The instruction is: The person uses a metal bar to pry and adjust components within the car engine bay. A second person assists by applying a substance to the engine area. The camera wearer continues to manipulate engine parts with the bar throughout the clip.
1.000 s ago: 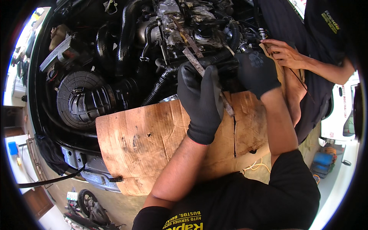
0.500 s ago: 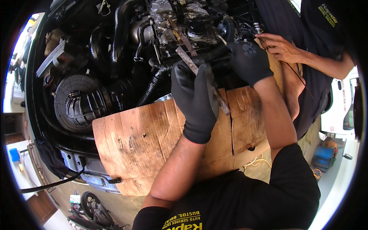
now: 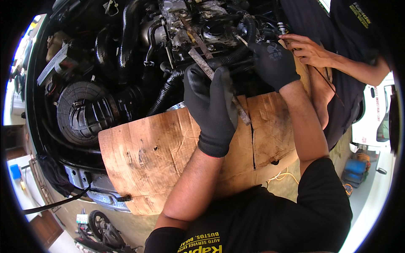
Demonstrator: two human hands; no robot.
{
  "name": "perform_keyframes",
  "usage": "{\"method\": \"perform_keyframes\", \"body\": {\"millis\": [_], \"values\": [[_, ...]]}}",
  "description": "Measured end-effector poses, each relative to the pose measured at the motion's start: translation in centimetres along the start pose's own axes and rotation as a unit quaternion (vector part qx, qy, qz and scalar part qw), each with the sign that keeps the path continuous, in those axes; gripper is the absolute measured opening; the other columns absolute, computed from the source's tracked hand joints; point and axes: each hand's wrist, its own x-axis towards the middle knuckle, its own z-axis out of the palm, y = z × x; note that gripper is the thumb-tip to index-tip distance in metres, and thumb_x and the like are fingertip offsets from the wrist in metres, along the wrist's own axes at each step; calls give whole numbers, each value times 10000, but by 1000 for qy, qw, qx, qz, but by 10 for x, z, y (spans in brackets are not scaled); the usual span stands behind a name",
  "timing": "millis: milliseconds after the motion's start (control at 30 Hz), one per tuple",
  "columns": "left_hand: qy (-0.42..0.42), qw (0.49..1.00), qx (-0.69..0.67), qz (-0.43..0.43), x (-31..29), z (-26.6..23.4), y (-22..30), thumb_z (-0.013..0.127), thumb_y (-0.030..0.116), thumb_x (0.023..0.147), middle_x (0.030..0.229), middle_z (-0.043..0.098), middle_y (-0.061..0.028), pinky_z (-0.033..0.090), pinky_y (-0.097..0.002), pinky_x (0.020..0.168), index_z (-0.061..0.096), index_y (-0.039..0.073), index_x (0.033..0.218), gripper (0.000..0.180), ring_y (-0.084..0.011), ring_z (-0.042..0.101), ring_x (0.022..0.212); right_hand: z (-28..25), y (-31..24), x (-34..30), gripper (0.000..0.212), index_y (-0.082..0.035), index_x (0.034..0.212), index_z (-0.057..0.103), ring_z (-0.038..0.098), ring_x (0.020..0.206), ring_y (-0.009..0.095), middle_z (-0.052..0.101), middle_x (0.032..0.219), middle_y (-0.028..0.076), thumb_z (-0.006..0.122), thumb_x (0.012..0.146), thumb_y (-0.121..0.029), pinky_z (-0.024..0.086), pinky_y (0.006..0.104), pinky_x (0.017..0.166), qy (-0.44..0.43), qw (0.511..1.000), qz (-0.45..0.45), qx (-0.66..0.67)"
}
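Observation:
My left hand [image 3: 213, 111], in a black work glove, is closed around a flat, worn metal strip [image 3: 201, 64]. One end points up toward the engine and the other [image 3: 241, 111] comes out below the thumb side, over the cardboard. My right hand [image 3: 276, 65], also gloved in black, is closed at the engine's right side. A thin pale rod [image 3: 241, 41] sticks out from its fingers toward the engine; the rest of that rod is hidden in the glove. Ahead of both hands lies the open engine [image 3: 215, 31], with a second rusty strip [image 3: 195, 36] resting across it.
Stained cardboard [image 3: 156, 164] covers the car's front edge. A round black air filter housing [image 3: 86, 111] and ribbed hoses [image 3: 166, 92] lie to the left. At the right, a co-worker's bare hand [image 3: 308, 50] reaches in close to my right hand. A motorcycle [image 3: 101, 232] stands behind, lower left.
The whole view has shifted slightly, moving most things a little left. My left hand still holds the metal strip; my right hand and the pale rod have turned slightly.

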Motion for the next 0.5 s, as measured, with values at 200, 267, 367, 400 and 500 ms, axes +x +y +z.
{"method": "perform_keyframes", "body": {"millis": [200,267,367,400,500], "values": [[4,1000,4,19,-1,2,3,611,17,991,991,654,-35,495,-239,772,574,18,1123,137,-72,590,866,-20,-2,-15,193,-137,965,761,709,764,308,717,829,112,635,825,-93,567,450,668,-2,1000,-19,8],[-8,995,68,74,0,0,1,612,17,990,984,651,-30,490,-236,764,579,20,1120,134,-70,582,855,-22,-7,-17,189,-132,959,760,707,759,304,712,816,111,640,818,-92,569,448,669,10,1000,-23,-7],[-15,976,161,146,1,-2,-2,604,38,994,974,652,-28,488,-240,765,603,13,1118,127,-77,583,855,-30,-10,-13,208,-130,1016,743,701,757,307,711,827,113,656,837,-68,562,433,673,-17,999,-36,-32],[-6,984,135,113,0,0,2,594,59,998,967,657,-30,492,-248,774,621,5,1123,139,-88,592,861,-33,-10,-11,222,-130,1046,734,699,757,309,712,836,114,663,849,-56,558,427,675,-34,998,-41,-40],[8,999,29,42,-2,2,2,583,77,1002,1002,667,-40,494,-261,815,642,-11,1146,179,-105,606,903,-39,10,4,243,-127,1086,732,710,795,308,730,897,117,679,858,-65,566,424,702,-33,995,-89,-35]]}}
